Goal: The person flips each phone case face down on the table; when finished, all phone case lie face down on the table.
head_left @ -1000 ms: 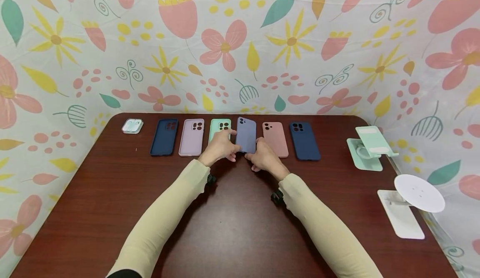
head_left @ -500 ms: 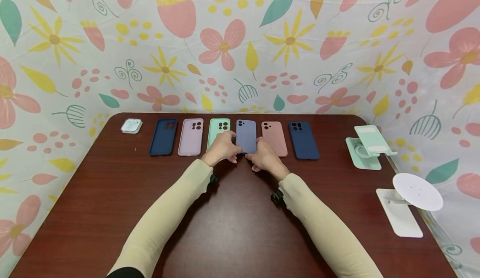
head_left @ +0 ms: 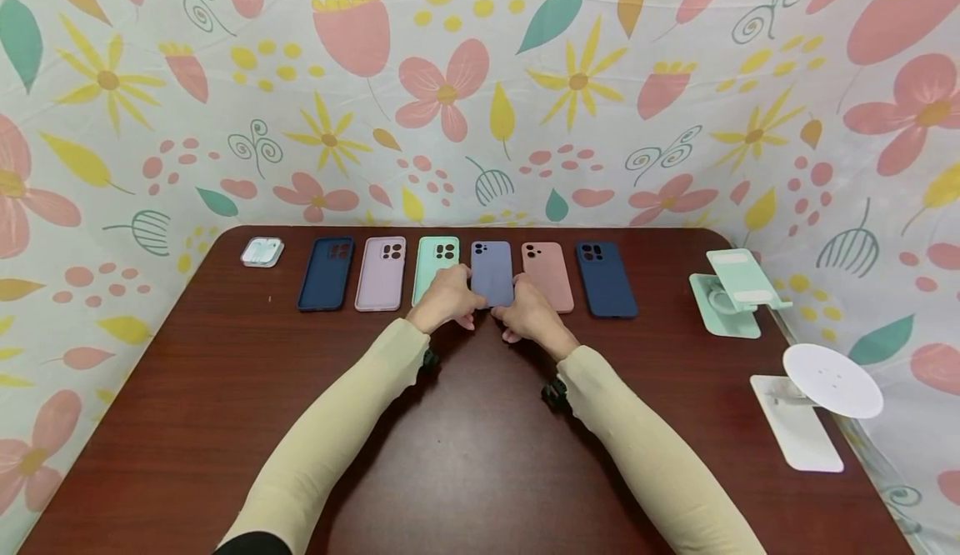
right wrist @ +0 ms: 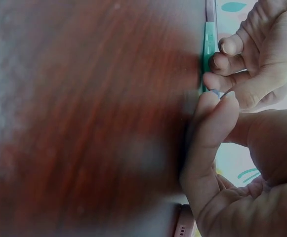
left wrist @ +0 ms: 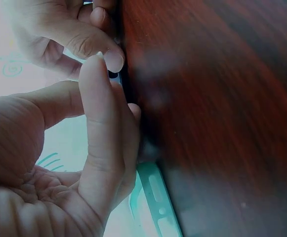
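Note:
A periwinkle-blue phone case (head_left: 491, 270) lies back-up in the middle of a row of phone cases. My left hand (head_left: 446, 295) holds its near left corner between thumb and fingers, covering the near part of the mint-green phone case (head_left: 435, 257). At the near right corner, my right hand (head_left: 529, 308) grips the same case, beside the pink phone case (head_left: 550, 275). In both wrist views the fingertips come close together at the near edge, and the hands hide most of the blue case.
Left in the row are a lilac phone case (head_left: 380, 275) and a navy one (head_left: 325, 275); another dark-blue phone case (head_left: 607, 280) ends it at right. A small white square case (head_left: 262, 252) sits far left. Mint (head_left: 738, 292) and white (head_left: 806, 409) stands line the right edge.
The blue case's far end has come down and nearer, so the case now lies flat and straight in the row. My left hand has shifted slightly nearer; my right hand has barely moved.

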Tool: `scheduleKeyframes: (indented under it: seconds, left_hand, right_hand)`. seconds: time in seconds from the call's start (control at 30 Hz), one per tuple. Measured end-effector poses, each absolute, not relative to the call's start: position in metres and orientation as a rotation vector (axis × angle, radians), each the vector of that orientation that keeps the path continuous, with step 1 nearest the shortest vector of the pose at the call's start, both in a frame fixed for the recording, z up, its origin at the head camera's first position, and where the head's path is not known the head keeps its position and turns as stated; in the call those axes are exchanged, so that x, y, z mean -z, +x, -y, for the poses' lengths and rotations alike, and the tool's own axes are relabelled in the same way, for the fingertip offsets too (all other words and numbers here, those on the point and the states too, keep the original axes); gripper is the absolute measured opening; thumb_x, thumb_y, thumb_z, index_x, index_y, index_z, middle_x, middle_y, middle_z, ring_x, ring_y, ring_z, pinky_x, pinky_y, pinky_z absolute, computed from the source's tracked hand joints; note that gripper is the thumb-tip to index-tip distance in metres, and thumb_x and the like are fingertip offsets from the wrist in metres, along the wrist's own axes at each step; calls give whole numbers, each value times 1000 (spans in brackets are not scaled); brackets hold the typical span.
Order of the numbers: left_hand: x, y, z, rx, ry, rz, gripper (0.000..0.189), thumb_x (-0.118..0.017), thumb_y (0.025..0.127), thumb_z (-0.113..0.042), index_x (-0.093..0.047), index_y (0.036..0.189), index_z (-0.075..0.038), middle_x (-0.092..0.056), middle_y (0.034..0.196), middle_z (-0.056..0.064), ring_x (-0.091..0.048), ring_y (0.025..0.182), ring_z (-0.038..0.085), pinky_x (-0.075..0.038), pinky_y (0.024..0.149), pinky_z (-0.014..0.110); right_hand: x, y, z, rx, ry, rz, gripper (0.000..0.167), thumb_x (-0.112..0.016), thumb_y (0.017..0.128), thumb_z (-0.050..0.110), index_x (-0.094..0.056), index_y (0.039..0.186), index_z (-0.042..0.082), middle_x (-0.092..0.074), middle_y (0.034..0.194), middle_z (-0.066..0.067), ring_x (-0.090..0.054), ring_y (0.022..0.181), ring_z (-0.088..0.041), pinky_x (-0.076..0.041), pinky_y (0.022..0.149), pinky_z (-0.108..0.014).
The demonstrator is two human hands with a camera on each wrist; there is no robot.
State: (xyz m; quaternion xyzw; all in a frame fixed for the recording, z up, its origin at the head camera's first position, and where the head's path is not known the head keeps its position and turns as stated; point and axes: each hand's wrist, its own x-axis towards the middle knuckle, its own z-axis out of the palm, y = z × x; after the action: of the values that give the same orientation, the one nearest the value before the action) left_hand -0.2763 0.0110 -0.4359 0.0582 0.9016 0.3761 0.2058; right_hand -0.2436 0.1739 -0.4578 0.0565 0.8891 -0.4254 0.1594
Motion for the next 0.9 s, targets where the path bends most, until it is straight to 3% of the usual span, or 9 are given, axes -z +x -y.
scheduleKeyframes:
  seconds: [0.27, 0.47, 0.57, 0.8, 0.9]
  left_hand:
    - [451, -289, -11, -1017, 192, -2479, 61, -74, 99, -10, -52, 152, 10, -76, 79, 15, -74, 51, 17, -68, 63, 31]
    - [490, -316, -5, -1048, 227, -2478, 51, -74, 94, -20, -63, 138, 4, -78, 72, 10, -78, 56, 21, -69, 68, 30]
    - [493, -317, -3, -1084, 220, -2473, 54, -74, 93, -22, -63, 140, 2, -78, 71, 10, -79, 57, 23, -69, 66, 30]
    - [451, -288, 0, -1121, 217, -2456, 68, -71, 102, -20, -46, 159, 6, -75, 75, 12, -75, 53, 19, -67, 58, 31]
    - [434, -275, 4, -1131, 218, -2463, 69, -72, 104, -19, -43, 161, 6, -74, 74, 11, -72, 50, 16, -67, 59, 31]
  right_hand:
    - [456, -244, -173, 1209, 184, -2533, 84, -70, 105, 9, -17, 169, -5, -70, 82, -16, -64, 45, -11, -64, 52, -29]
    - [455, -243, -172, 1198, 191, -2540, 85, -70, 106, 11, -16, 170, -4, -71, 89, -20, -66, 46, -12, -65, 53, -30]
    - [457, -245, -174, 1198, 176, -2538, 86, -70, 106, 12, -15, 170, -4, -73, 91, -22, -68, 48, -16, -66, 55, -32]
    - [482, -261, -181, 1236, 124, -2564, 90, -74, 103, 18, -18, 171, 3, -74, 73, -17, -75, 54, -27, -66, 54, -38]
    - [485, -260, -180, 1237, 71, -2607, 89, -76, 102, 22, -21, 170, 3, -77, 76, -20, -75, 55, -27, -66, 54, -38]
